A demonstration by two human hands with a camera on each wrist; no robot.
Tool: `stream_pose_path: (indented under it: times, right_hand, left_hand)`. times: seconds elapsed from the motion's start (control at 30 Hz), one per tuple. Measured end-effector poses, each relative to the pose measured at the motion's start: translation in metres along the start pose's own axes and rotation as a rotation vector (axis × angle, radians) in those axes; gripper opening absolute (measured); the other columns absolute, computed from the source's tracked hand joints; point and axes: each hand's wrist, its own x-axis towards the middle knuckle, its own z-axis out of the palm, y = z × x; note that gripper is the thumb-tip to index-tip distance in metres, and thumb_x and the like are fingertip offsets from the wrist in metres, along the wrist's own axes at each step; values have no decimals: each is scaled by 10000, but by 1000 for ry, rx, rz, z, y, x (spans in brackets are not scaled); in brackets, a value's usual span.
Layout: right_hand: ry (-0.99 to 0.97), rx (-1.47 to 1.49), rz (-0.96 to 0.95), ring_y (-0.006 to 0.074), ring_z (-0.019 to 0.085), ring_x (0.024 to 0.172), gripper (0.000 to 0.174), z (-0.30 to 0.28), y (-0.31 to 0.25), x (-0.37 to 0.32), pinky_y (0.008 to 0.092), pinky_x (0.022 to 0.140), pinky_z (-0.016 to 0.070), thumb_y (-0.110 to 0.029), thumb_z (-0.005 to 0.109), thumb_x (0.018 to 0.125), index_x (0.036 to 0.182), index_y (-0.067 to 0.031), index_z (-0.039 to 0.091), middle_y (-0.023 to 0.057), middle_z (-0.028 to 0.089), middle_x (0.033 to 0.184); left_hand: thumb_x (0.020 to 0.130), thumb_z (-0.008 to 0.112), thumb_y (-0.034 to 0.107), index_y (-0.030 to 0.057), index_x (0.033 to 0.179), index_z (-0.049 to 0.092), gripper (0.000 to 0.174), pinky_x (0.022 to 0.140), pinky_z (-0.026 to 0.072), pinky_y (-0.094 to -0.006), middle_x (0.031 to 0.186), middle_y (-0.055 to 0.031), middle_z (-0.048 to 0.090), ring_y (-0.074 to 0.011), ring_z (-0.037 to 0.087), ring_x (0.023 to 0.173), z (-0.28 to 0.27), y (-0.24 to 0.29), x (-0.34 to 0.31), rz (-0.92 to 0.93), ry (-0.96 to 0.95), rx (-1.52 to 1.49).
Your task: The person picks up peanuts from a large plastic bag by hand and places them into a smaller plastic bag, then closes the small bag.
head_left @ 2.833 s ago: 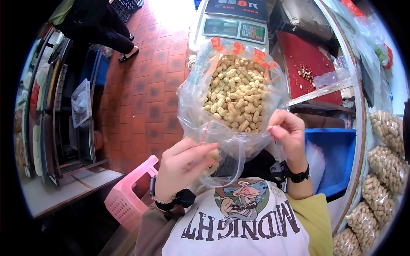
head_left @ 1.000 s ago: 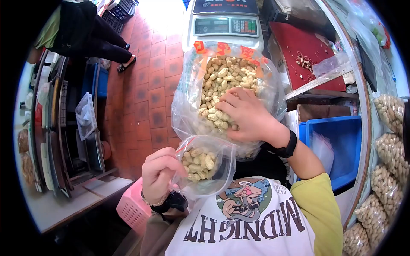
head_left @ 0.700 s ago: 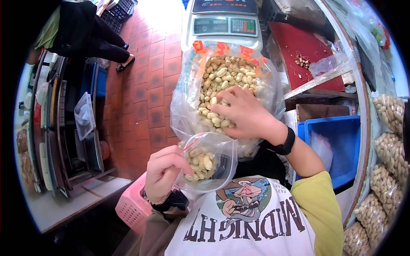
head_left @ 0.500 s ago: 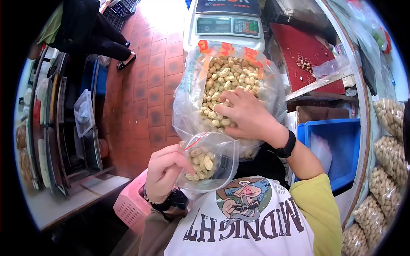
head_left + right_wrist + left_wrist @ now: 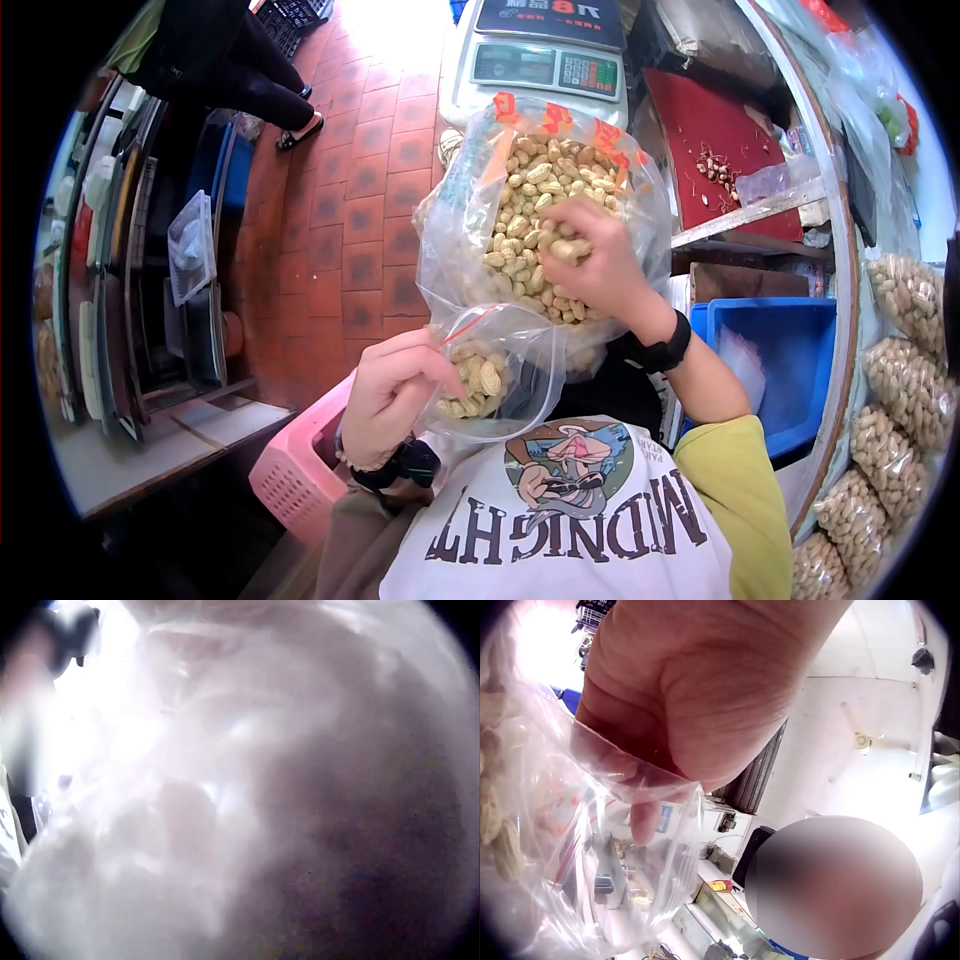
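Observation:
In the head view a large clear plastic bag (image 5: 450, 225) full of peanuts (image 5: 520, 225) stands open before the person. Just over that heap my right hand (image 5: 598, 262) grips several peanuts (image 5: 568, 248) in curled fingers. My left hand (image 5: 395, 385) pinches the rim of a small clear zip bag (image 5: 540, 385) with a red strip. Peanuts (image 5: 480, 378) lie inside the small bag, whose mouth gapes toward the large one. The left wrist view has the left hand (image 5: 697, 690) at the edge of the clear film. Blurred, whitish plastic fills most of the right wrist view.
A digital scale (image 5: 545, 68) stands beyond the large bag. A blue tub (image 5: 785, 360) is at the right, near filled peanut bags (image 5: 890, 455). Loose bits lie on a red board (image 5: 720, 150). A pink plastic stool (image 5: 300, 465) is at the left; another person (image 5: 250, 75) stands farther off.
My right hand, earlier beside the large bag's rim, went into the heap and has now lifted with peanuts in its fingers. The left hand still holds the small bag, now opened wide.

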Motion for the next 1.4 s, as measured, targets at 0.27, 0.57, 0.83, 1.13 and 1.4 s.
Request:
stream_pose_path:
  times: [0.27, 0.57, 0.83, 1.13, 1.4]
  right_hand:
    - [-201, 1236, 1023, 151, 637, 684, 387, -34, 17, 16, 234, 469, 439, -346, 577, 889, 1057, -1, 625, 51, 638, 822]
    - [-312, 1347, 1001, 163, 630, 688, 290, -28, 22, 20, 244, 455, 438, -287, 558, 908, 1000, -17, 612, 58, 611, 865]
    - [-146, 1469, 1141, 216, 617, 852, 424, -26, -11, 35, 251, 480, 490, -261, 455, 949, 1255, 24, 523, 125, 606, 1034]
    - [-106, 1510, 1156, 208, 612, 821, 311, -18, 10, 28, 235, 487, 460, -268, 500, 939, 1096, -18, 595, 103, 604, 956]
    - [-191, 1646, 954, 148, 537, 699, 247, -15, -64, 31, 220, 424, 420, -268, 498, 919, 960, -27, 534, 81, 556, 884]
  left_hand:
    - [769, 443, -111, -7, 784, 662, 243, 565, 361, -265, 752, -75, 565, -144, 500, 628, 4, -4, 0, 12, -1, -16]
    - [785, 449, -101, -2, 794, 658, 232, 582, 371, -270, 753, -70, 564, -147, 504, 642, 6, -5, 4, 14, 18, -29]
    - [827, 462, -61, -3, 806, 652, 200, 589, 376, -274, 747, -71, 554, -155, 507, 644, 6, -4, 4, -17, 24, 22]
    - [796, 454, -63, -5, 804, 648, 203, 595, 382, -273, 760, -79, 566, -161, 512, 653, 5, -6, 4, -8, 40, 13]
    - [819, 454, -20, -6, 819, 572, 119, 604, 344, -240, 758, -29, 524, -98, 460, 667, 13, -12, -3, -55, 186, -236]
